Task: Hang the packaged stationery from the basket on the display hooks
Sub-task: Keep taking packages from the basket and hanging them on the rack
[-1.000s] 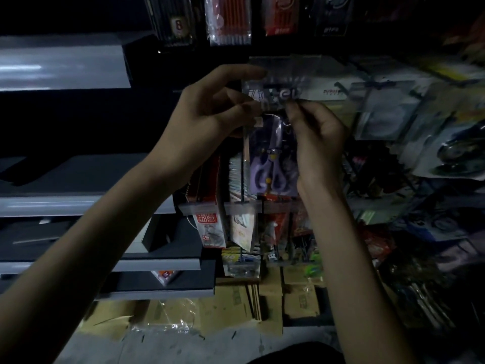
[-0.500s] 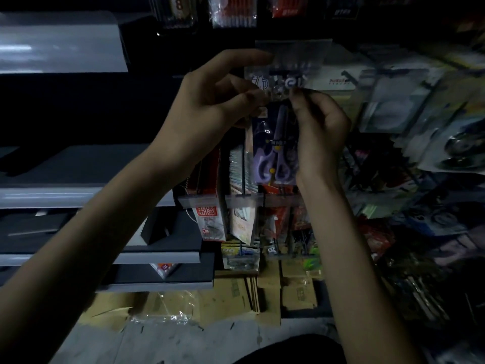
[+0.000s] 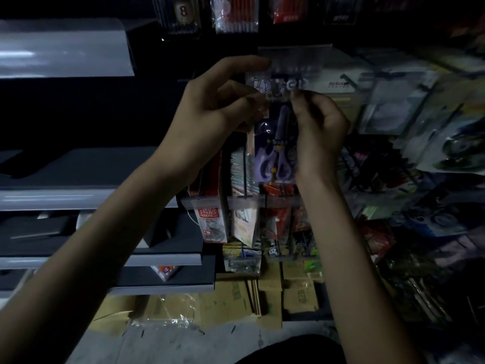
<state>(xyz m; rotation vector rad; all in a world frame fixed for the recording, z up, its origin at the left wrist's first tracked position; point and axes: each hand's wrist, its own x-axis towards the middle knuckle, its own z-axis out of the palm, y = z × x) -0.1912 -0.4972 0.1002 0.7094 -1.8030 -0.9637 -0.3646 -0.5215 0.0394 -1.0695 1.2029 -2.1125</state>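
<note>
A scissors pack [image 3: 275, 145], clear-fronted with purple-handled scissors inside, is held upright in front of the display, between the two hands. Its printed header is raised to just below a clear plastic label flap [image 3: 294, 57] at the front of a hook. Whether the header is already threaded on the hook cannot be told, since the spot is dark and covered by the fingers.

The left hand [image 3: 217, 106] is placed at the pack's upper left edge. That edge is pinched between its thumb and curled fingers [image 3: 253, 99], while its index finger is stretched out above and touches the left end of the label flap. The right hand [image 3: 320, 122] is closed at the upper right of the pack, and the header is pinched by its fingertips [image 3: 299, 94]. The scissors' handles hang below both grips, beside the right wrist.

Packs of pens [image 3: 236, 14] are hung above. Red packages [image 3: 210, 219] and other goods are hung below the pack, grey shelves [image 3: 65, 48] are seen at the left, and flattened cardboard boxes [image 3: 236, 298] are stacked on the floor.
</note>
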